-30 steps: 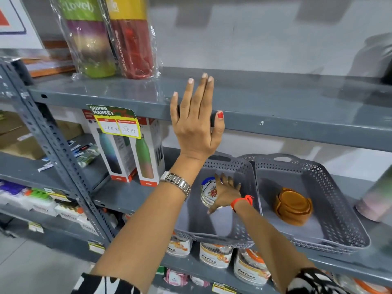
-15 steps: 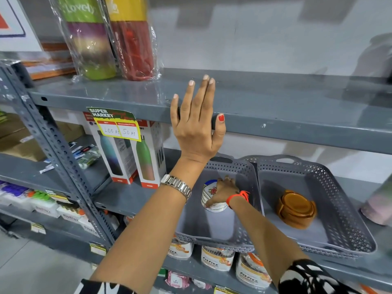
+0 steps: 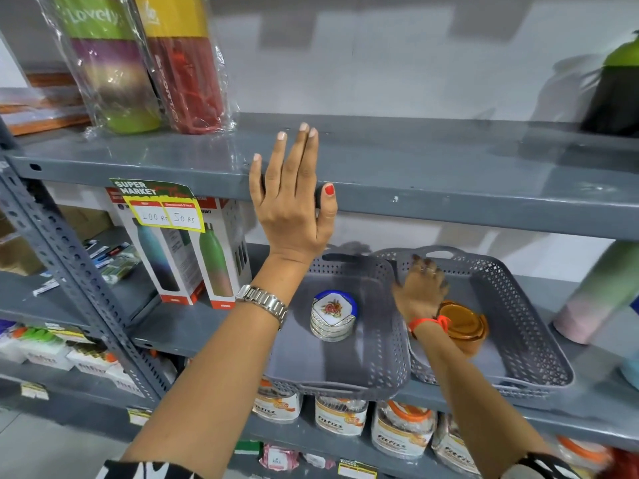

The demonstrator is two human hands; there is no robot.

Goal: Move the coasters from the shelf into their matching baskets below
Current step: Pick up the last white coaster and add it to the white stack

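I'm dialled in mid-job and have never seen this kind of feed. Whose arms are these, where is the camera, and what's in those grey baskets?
There is no machine here: a person works with two bare hands, and the single wide-angle camera sits on their head, looking forward and down. The left hand lies flat and open against the front edge of the upper shelf. The right hand reaches over the wall between two grey baskets on the shelf below; it seems to have nothing in its grip. The left basket holds a stack of white patterned coasters. The right basket holds a stack of orange coasters. No loose coasters show on the upper shelf, only wrapped bottles at its left end.
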